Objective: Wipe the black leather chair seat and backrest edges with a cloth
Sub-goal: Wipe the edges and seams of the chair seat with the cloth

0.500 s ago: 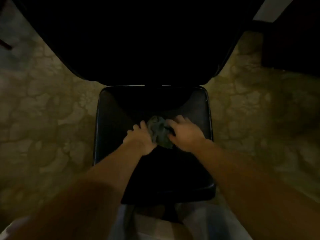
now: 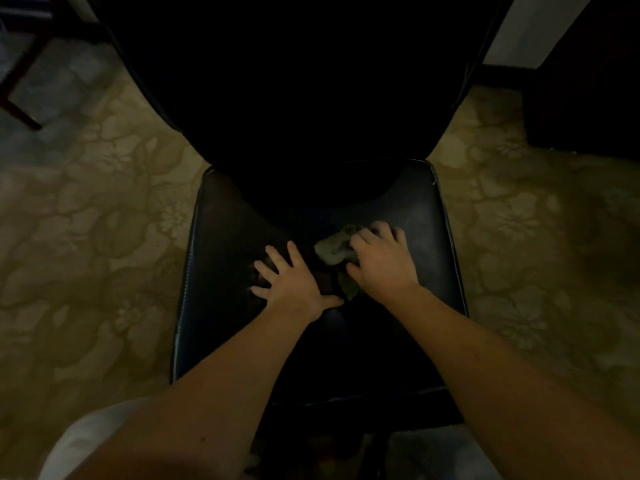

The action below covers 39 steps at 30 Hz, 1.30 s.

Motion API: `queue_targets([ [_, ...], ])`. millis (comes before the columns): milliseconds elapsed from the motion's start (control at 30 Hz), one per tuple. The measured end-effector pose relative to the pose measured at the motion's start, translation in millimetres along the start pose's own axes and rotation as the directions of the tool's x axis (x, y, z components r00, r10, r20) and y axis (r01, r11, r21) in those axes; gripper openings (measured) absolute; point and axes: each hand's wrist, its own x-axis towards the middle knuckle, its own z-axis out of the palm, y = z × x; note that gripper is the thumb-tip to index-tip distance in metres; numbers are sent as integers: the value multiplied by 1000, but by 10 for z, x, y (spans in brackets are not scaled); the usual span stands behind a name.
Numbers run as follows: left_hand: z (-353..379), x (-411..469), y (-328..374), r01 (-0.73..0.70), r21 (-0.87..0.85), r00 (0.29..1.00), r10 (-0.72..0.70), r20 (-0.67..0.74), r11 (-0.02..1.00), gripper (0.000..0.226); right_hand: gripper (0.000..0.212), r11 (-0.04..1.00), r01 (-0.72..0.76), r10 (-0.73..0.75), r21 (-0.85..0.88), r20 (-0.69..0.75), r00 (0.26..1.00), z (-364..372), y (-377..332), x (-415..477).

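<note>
one chair [image 2: 221, 258], one cloth [image 2: 334, 250], two hands: left [image 2: 294, 280], right [image 2: 381, 259]

Two hands rest on the chair seat [image 2: 221, 306]: left hand [image 2: 292, 282] near its middle, right hand [image 2: 381, 263] just right, on a cloth [image 2: 332, 249]. The backrest [image 2: 311, 98] rises behind.

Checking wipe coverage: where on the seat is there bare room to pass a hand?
Bare: the seat strip left of the left hand, and right of the right hand. Crowded: the centre, with the cloth.
</note>
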Motion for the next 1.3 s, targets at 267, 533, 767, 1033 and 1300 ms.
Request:
queue_targets([
  [267,93,-122,-158,-112,69,984,121,-131,991,134,33,967,-252,254,-37,51,966,-30,-208,-697],
  [533,290,-182,-1,-249,179,943,280,-180,952,91,47,899,-251,305,359,-100,947,-132,176,-866],
  [767,424,82,739,-439,286,775,520,-358,852,62,51,778,-295,476,555,-215,852,-244,1056,-871],
  [1033,649,329,1204,-465,382,695,597,-402,799,61,53,661,-312,523,683,-120,844,-175,1614,-772],
  [1300,802,431,1144,-431,446,602,618,-506,785,64,57,675,-359,565,644,-139,813,66,1893,-451],
])
